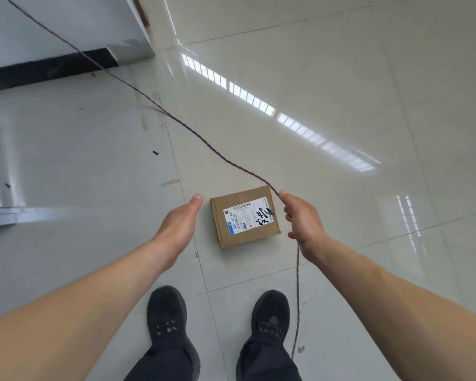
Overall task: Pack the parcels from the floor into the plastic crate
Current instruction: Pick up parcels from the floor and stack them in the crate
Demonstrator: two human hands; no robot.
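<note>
So there's just one parcel point(245, 217) here, a flat brown cardboard box with a white printed shipping label on top, lying on the glossy pale floor tiles point(327, 78) just ahead of two black knit shoes point(166, 317). The left hand point(180, 225) hovers beside its left edge, fingers straight and holding nothing. The right hand point(302, 218), by the box's right edge, grips a thin braided cord point(138, 90).

Brown cardboard parcel point(244, 216), white label up, lies flat on the tiled floor point(341, 78) ahead of two black shoes point(167, 317) — left hand point(180, 225) extended just beside its left edge, right hand point(302, 218) gripping a braided cord point(138, 90) that crosses the parcel's far right corner.
</note>
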